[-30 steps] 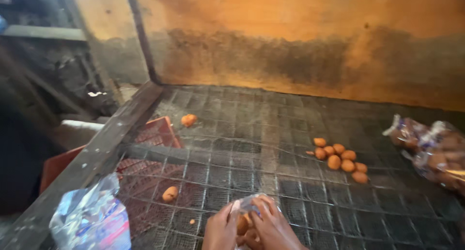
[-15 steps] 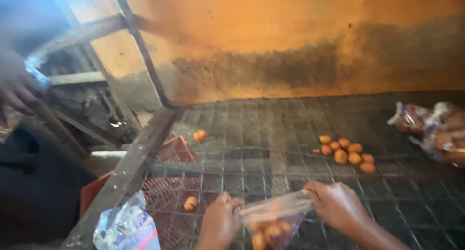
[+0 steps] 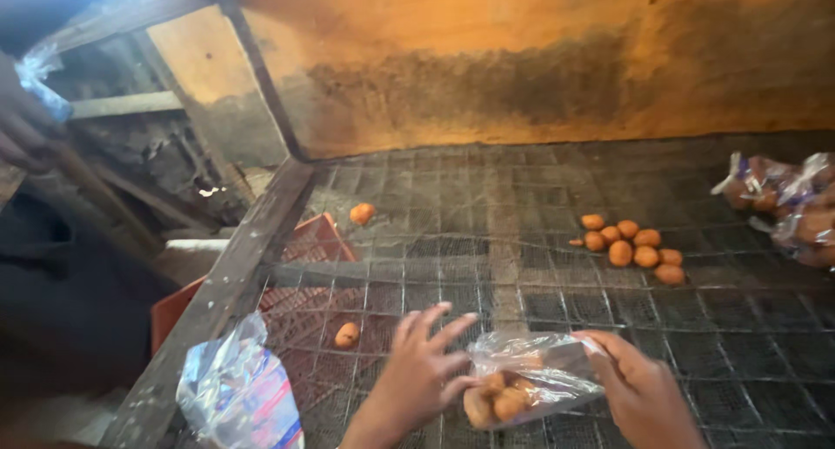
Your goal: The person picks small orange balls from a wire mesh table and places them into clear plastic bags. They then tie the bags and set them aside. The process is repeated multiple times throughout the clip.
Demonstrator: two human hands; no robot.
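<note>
Head view, left hand (image 3: 416, 369) now spread beside clear bag (image 3: 528, 380), right hand (image 3: 641, 388) holding.

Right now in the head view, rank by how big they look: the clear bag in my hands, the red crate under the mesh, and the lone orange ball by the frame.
1. red crate
2. clear bag, though nearer the camera
3. lone orange ball
</note>
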